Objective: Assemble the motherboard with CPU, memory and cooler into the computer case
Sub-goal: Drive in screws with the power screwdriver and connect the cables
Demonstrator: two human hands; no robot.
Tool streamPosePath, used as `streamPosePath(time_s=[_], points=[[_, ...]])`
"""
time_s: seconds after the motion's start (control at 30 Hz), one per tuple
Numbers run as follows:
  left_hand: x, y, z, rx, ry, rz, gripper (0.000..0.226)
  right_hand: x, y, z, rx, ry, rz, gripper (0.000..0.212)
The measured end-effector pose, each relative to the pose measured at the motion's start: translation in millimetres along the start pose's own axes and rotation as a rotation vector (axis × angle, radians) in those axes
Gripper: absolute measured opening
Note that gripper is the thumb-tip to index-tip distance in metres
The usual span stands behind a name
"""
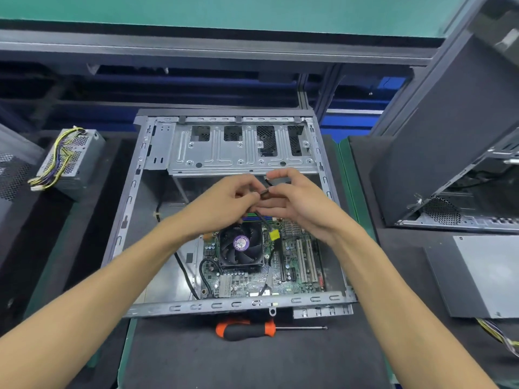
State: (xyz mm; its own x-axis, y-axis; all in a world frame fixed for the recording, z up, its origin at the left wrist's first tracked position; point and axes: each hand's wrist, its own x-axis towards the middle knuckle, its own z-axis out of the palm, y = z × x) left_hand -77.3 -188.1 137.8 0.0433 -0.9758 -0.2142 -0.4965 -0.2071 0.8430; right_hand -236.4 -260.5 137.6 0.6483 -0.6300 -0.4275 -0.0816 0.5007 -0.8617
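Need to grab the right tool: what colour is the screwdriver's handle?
Black and orange, on the screwdriver lying in front of the case; head view shows it.

Single head view; looks forward-down, close over open case [157,175]

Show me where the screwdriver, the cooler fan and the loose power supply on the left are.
screwdriver [245,330]: head view, on its black and orange handle.
cooler fan [241,243]: head view, on the purple hub label.
power supply [73,161]: head view, on its perforated metal top.
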Motion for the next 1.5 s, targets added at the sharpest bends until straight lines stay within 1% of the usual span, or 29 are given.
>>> streamPosePath(time_s=[0.07,0.1,0.13,0.23,0.3,0.37,0.4,0.43,0.47,0.53,0.63,0.7,0.77,0.87,1.0,1.07,1.23,1.33,1.4,1.47,1.5], points=[[1.8,-3.3,1.8,0.231,0.151,0.073,0.011,-2.4,0.5,0.4,0.138,-0.084,0.003,0.034],[1.8,-4.8,1.6,0.339,0.197,0.096,0.008,-3.2,1.3,1.4,0.194,-0.126,0.007,0.040],[2.0,-6.2,0.8,0.406,0.210,0.110,0.007,-3.4,2.4,2.7,0.227,-0.158,0.011,0.045],[3.6,-9.3,-5.4,0.502,0.112,0.058,0.018,-2.6,6.6,6.6,0.229,-0.185,0.032,0.052],[4.4,-10.1,-9.7,0.488,0.032,0.009,0.019,-3.4,9.2,7.1,0.198,-0.179,0.045,0.053],[2.4,-10.4,-14.7,0.513,-0.009,0.011,0.016,-4.5,11.5,6.6,0.145,-0.156,0.048,0.048],[0.9,-10.7,-18.8,0.556,-0.026,0.012,0.013,-4.7,12.2,6.2,0.100,-0.133,0.045,0.041],[-0.8,-11.9,-24.6,0.613,-0.047,-0.001,0.008,-4.5,12.7,5.4,0.015,-0.099,0.037,0.033],[-2.4,-14.0,-31.2,0.664,-0.064,-0.025,0.006,-4.1,12.6,3.1,-0.128,-0.056,0.029,0.026],[-6.1,-19.7,-43.7,0.719,-0.072,-0.086,0.021,-4.3,12.6,-3.2,-0.525,0.001,0.062,0.026],[-7.8,-29.1,-49.8,0.759,-0.059,-0.084,0.030,-1.7,18.7,-10.5,-1.053,-0.027,0.226,0.023],[-6.9,-35.0,-46.5,0.779,-0.055,-0.071,0.030,3.4,27.0,-9.3,-1.317,-0.058,0.309,0.023],[-6.9,-39.9,-42.5,0.811,-0.070,-0.070,0.026,9.4,37.5,-6.5,-1.466,-0.055,0.349,0.028],[-9.7,-48.2,-38.5,0.823,-0.134,-0.088,0.023,16.9,45.8,-6.1,-1.525,-0.067,0.392,0.033],[-16.3,-50.1,-37.2,0.786,-0.184,-0.083,0.025,23.4,48.8,-3.1,-1.658,-0.055,0.306,0.030],[-18.8,-48.1,-36.2,0.756,-0.172,-0.072,0.027,23.7,50.6,-2.7,-1.677,-0.034,0.268,0.026],[-22.5,-39.4,-38.8,0.727,-0.129,-0.031,0.030,25.5,50.2,-10.5,-1.620,0.057,0.157,0.012],[-23.9,-38.5,-39.5,0.698,-0.138,-0.045,0.028,24.7,51.8,-7.5,-1.647,-0.005,0.163,0.023],[-24.3,-38.9,-37.7,0.697,-0.140,-0.065,0.027,25.0,53.4,-5.7,-1.671,-0.029,0.150,0.020],[-25.0,-38.3,-36.4,0.683,-0.142,-0.078,0.026,25.5,53.2,-4.5,-1.681,-0.018,0.135,0.014],[-25.5,-37.3,-35.9,0.669,-0.142,-0.082,0.026,24.9,52.6,-3.9,-1.687,-0.014,0.132,0.015]])
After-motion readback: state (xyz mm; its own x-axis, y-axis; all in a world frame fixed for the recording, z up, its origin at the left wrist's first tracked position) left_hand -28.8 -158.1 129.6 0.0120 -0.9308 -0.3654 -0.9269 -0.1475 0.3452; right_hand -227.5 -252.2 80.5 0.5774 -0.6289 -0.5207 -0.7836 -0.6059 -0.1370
